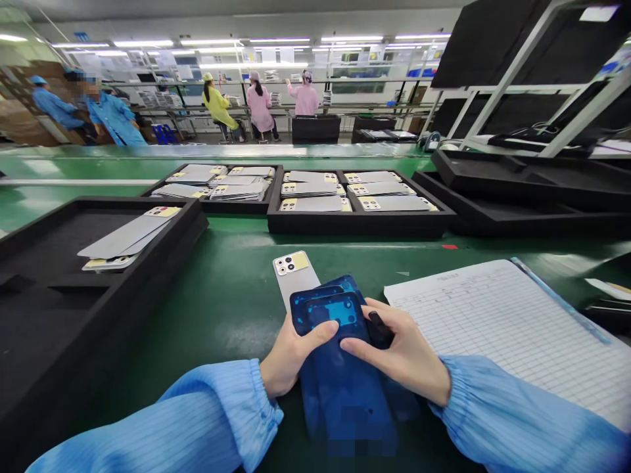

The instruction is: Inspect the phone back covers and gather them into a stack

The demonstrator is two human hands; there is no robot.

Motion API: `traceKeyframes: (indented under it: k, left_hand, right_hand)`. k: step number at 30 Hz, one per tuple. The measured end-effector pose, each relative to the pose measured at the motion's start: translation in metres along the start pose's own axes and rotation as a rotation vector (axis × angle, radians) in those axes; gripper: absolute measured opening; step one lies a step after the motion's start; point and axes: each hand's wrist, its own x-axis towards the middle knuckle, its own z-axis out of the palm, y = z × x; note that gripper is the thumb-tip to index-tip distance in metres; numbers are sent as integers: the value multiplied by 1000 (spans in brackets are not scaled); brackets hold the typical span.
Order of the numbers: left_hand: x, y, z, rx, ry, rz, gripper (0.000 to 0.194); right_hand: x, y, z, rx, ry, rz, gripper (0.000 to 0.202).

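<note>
Your left grip (pixel 294 349) clamps the blue panels (pixel 345 387), thumb on top, likely against slipping | your right grip (pixel 407 351) pinches their right edge, seemingly for steadiness

Left of the dark blue, glossy rectangular panels (pixel 340 381), bare green tabletop (pixel 231 315) gives passage up to the raised wall of a black rectangular tray (pixel 162 269). Beyond them, a silver-grey rectangular phone cover (pixel 296 282) juts out; farther, an open strip meets a black two-section tray (pixel 359 225). Right of them lies flat, white gridded paper (pixel 503 328).
</note>
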Motion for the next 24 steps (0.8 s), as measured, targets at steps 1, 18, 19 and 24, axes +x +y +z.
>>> traceKeyframes:
  k: [1, 18, 19, 24]
  left_hand:
    - [0, 0, 0, 3, 4, -5, 35]
    - [0, 1, -3, -1, -115, -36, 42]
    - [-1, 2, -3, 0, -113, -39, 43]
    - [-1, 2, -4, -24, -106, -49, 45]
  right_hand:
    - [0, 0, 0, -1, 3, 1, 15]
    - [0, -4, 0, 18, 0, -15, 11]
    - [0, -4, 0, 16, 3, -17, 12]
    - [-1, -4, 1, -3, 6, -23, 10]
